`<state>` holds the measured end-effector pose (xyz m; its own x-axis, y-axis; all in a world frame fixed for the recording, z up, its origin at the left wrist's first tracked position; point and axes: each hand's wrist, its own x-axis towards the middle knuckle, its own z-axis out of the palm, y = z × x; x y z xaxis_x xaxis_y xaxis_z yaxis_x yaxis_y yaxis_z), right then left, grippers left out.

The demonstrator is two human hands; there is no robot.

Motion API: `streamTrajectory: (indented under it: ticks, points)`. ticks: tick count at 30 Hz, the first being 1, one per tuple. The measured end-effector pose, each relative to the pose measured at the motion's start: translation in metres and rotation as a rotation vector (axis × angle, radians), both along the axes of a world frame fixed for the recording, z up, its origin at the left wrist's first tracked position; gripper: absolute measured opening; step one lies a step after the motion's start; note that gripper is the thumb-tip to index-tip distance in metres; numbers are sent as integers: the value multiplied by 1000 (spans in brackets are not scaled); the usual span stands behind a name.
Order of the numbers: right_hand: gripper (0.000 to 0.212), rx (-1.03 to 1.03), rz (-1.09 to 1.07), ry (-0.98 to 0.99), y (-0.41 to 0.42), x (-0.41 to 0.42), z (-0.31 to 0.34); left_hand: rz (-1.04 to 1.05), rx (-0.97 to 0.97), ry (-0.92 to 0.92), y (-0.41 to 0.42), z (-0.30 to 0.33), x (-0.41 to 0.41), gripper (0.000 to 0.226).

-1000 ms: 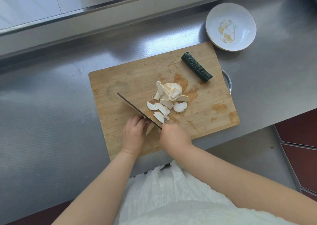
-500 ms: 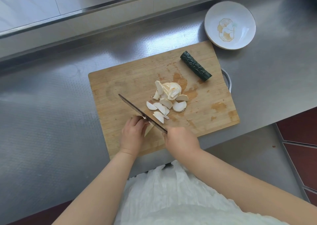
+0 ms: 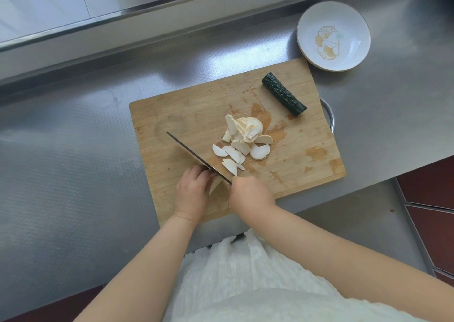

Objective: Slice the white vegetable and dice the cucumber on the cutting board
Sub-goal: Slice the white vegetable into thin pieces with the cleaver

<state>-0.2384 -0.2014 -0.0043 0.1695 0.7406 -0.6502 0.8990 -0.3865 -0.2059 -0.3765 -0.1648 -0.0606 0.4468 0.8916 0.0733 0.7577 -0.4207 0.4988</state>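
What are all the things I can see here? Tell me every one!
cutting board: one, light wood, on the counter
white slices: a pile, white, middle of the board
white piece: one, pale, under the left fingers
cucumber: one uncut piece, dark green, board's far right corner
knife: one, dark blade, slanting across the board
plate: one, white with gold picture, beyond the board
counter: one, grey steel
left hand: holds the white piece
right hand: grips the knife

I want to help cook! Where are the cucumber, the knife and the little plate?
cucumber (image 3: 283, 96): head view, middle of its dark bumpy skin.
knife (image 3: 189, 151): head view, middle of the blade.
plate (image 3: 305, 21): head view, bare white rim at upper left.
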Motion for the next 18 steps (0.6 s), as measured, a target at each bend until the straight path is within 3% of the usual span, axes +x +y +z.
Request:
streamTrajectory:
  ticks: [5, 9, 18]
  points:
    - [16, -27, -77, 57, 3, 6, -9, -9, 30, 28, -1, 0, 0, 12]
    - [20, -12, -272, 216, 6, 21, -9, -34, 33, 15, -3, 0, -1, 13]
    - [19, 115, -39, 84, -17, 12, 3, -28, -8, 31, -2, 1, -2, 7]
